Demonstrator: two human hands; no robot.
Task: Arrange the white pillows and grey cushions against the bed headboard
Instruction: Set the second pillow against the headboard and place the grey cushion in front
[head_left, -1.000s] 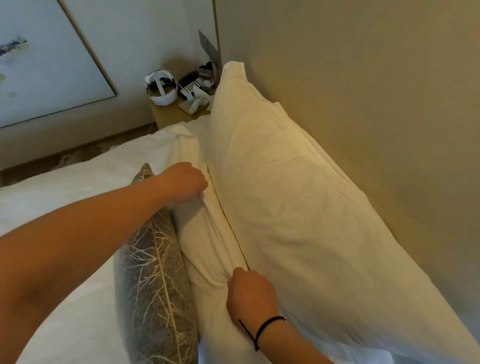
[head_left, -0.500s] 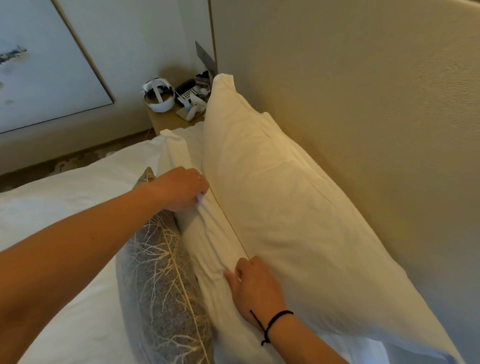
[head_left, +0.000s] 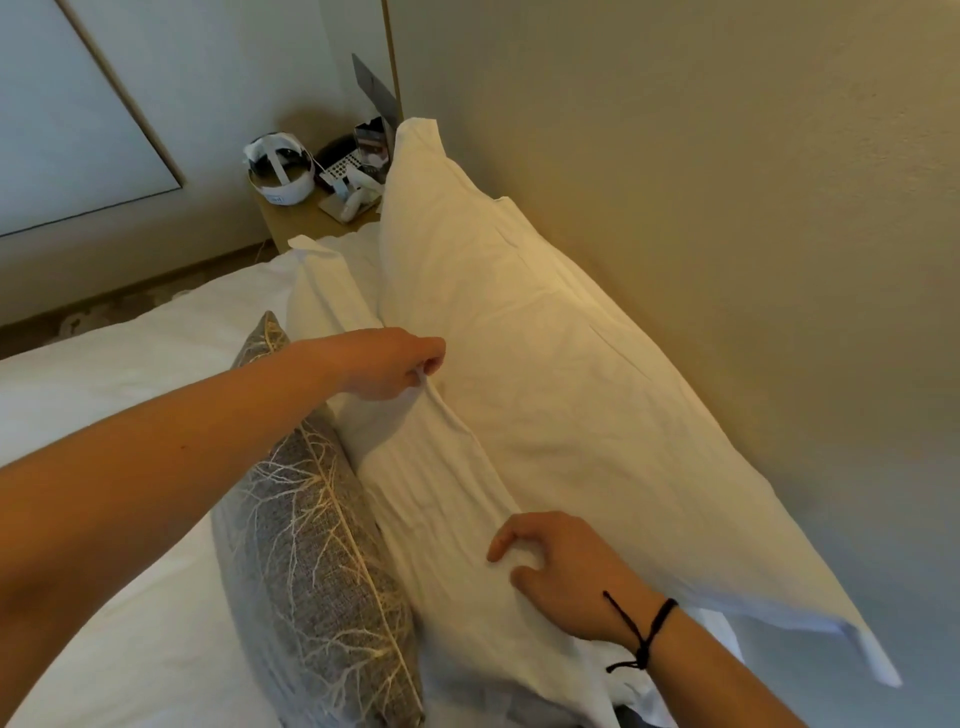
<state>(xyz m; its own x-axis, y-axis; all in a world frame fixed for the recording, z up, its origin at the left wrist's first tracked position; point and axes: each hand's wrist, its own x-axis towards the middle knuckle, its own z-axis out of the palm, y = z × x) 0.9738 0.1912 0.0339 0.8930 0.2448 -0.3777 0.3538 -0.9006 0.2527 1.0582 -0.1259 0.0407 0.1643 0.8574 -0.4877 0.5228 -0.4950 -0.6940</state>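
From my head camera, my left hand is closed in a pinch on the top seam of the front white cotton pillow, lifting a small peak of fabric. My right hand lies lower on the same pillow, fingers curled and thumb bent, bunching a fold of its cover. A black cord bracelet circles that wrist.

This pillow stands on edge, squeezed between the grey woven cushion with a pale branch pattern on my left and the larger white pillow, which leans on the beige padded headboard. All three touch along their long sides, so there is no slack between them. Open room lies only to the left, across the flat white bedsheet, and beyond the pillows' far corners, where the wooden bedside table holds a white headset and small clutter.

Compared with half a second ago, my left hand has risen and shifted toward the rear pillow, drawing the seam up with it. My right hand's fingers, then tucked into the gap between the pillows, now sit on the pillow's top edge.
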